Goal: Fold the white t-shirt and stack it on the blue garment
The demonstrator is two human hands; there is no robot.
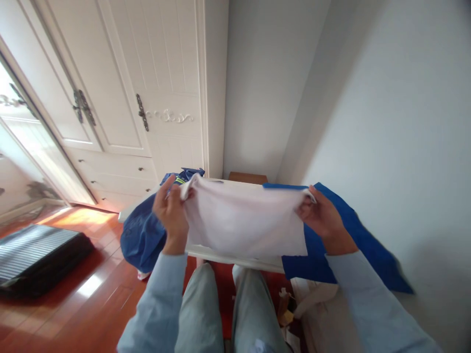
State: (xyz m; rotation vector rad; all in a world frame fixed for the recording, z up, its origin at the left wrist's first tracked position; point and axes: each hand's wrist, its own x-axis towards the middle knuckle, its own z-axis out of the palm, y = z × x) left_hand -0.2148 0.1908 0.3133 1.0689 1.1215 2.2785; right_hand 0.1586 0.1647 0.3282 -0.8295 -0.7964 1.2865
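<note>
A white cloth hangs stretched between my two hands, above a white bench-like surface. My left hand is closed on its upper left corner. The upper right corner is pinched in my right hand. Between them the top edge sags a little, and the lower edge hangs down over the surface. Blue cloth lies under and beyond my right hand. Next to my left hand is a dark blue bundle of fabric with a yellow-green stripe. The cloth covers most of the surface.
A white wardrobe with drawers stands at the left, and grey walls rise ahead and right. On the wooden floor lies a black ribbed suitcase. A brown box sits behind the surface. Small scraps lie by my right leg.
</note>
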